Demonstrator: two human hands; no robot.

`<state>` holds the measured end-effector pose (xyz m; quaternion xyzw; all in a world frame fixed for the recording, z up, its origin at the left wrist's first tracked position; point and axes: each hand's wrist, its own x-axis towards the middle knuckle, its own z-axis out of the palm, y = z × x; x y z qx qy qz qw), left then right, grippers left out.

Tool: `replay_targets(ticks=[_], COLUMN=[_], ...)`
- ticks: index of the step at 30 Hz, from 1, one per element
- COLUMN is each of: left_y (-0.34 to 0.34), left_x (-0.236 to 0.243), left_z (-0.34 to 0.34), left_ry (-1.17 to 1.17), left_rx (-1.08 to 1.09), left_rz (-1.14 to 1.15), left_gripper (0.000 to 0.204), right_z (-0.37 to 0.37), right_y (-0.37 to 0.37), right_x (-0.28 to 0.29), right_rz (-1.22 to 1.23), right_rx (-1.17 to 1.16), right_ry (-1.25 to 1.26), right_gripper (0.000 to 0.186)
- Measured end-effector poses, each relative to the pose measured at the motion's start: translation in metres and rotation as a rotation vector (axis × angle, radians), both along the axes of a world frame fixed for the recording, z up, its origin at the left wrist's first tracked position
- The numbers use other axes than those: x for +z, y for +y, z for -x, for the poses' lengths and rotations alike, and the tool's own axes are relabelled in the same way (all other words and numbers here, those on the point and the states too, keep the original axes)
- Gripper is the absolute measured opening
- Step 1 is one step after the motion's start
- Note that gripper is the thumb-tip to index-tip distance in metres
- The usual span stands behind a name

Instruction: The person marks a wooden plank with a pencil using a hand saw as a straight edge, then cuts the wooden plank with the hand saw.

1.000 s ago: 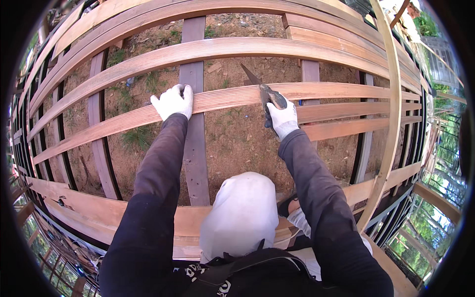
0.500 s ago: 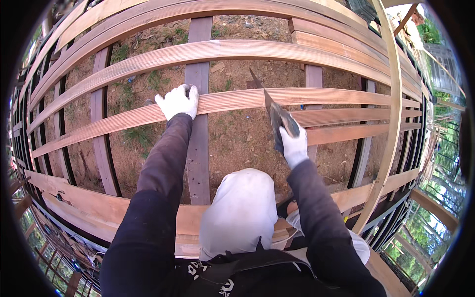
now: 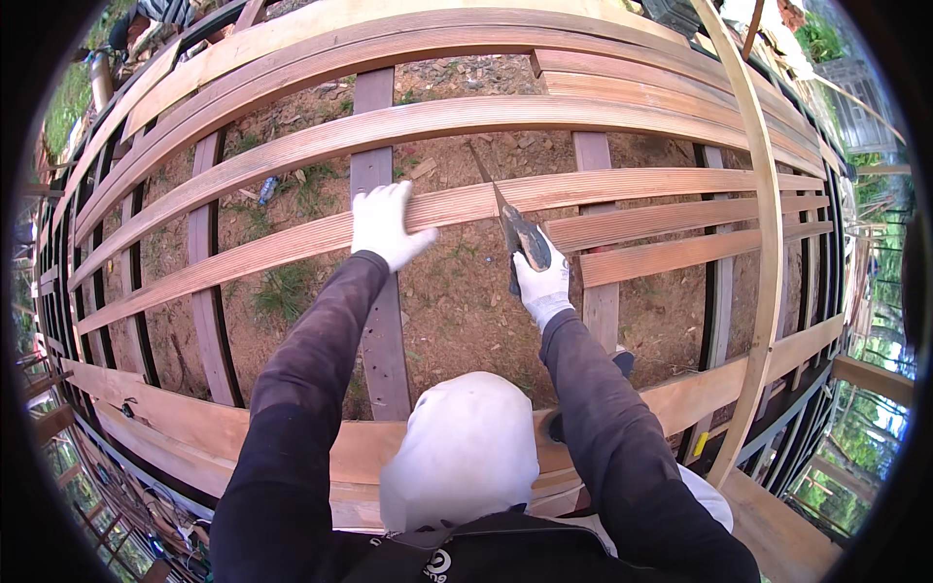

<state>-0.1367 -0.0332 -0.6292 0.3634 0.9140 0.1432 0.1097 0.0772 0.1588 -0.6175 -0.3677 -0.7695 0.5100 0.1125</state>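
Note:
A long, ribbed reddish deck board (image 3: 282,250) lies across the purplish joists. My right hand (image 3: 540,282), in a white glove, is closed around the dark handle of a handsaw (image 3: 504,209). The saw's narrow blade crosses the board between two joists and points away from me, its tip past the far edge. Left of the saw, my white-gloved left hand (image 3: 385,225) lies over the same board above a joist (image 3: 385,340). Its fingers stretch forward and its thumb sticks out toward the saw, not wrapped around the board.
Two shorter boards (image 3: 661,223) (image 3: 680,257) end just right of the saw. Farther off run another long board (image 3: 428,119) and stacked boards (image 3: 632,85). A pale timber (image 3: 768,243) slants upward at the right. Dirt, tufts of grass and a bottle (image 3: 267,190) show between joists.
My left hand has loosened from the board and shifted right, over the joist, with its thumb now spread. The saw stays across the board at about the same spot. The whole view has shifted slightly.

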Motion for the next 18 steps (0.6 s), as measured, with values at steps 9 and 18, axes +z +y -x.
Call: replay_targets(ticks=[9,18], left_y=[0.089,0.121], left_x=[-0.047,-0.031], left_z=[-0.027,-0.043], left_ry=[0.192,0.135], left_rx=[-0.060,-0.147], left_rz=[0.203,0.265], left_gripper=[0.061,0.059], right_z=[-0.090,-0.061], right_y=[-0.043,-0.019], right_x=[0.059,0.011], right_rz=[-0.045,-0.105], right_rx=[0.019,-0.038], right_ry=[-0.010,0.040], right_gripper=[0.063,0.063])
